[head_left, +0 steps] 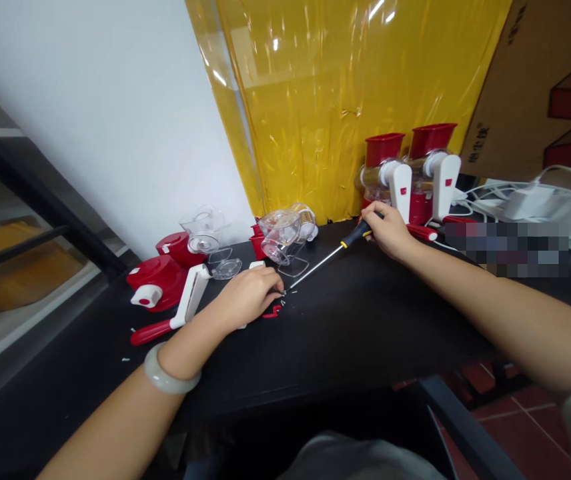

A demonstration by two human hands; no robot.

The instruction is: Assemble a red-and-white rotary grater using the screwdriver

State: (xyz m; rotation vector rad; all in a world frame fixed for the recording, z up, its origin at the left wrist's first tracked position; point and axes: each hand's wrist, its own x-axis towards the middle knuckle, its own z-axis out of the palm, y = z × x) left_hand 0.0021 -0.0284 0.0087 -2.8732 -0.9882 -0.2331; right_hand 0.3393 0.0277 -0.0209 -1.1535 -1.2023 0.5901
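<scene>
My right hand [388, 230] is closed round the dark blue and yellow handle of a screwdriver [318, 265]. Its long metal shaft slants down to the left. At the tip, the thumb and fingers of my left hand [251, 293] are pinched together; what they hold is too small to make out. Small screws [283, 303] and a red plastic piece [272, 312] lie just below these fingers. A white part [257, 265] shows partly from behind my left hand. Left of it rests a white crank with a red handle [151, 332], beside red bases [158, 280].
Clear plastic housings [279, 237] stand behind my left hand, with a clear round part [226, 269] nearby. Two assembled red-and-white crank graters [399, 183] stand at the back right. White cables and adapters [530, 200] crowd the right of the black table [345, 333]. A yellow sheet [315, 100] hangs behind.
</scene>
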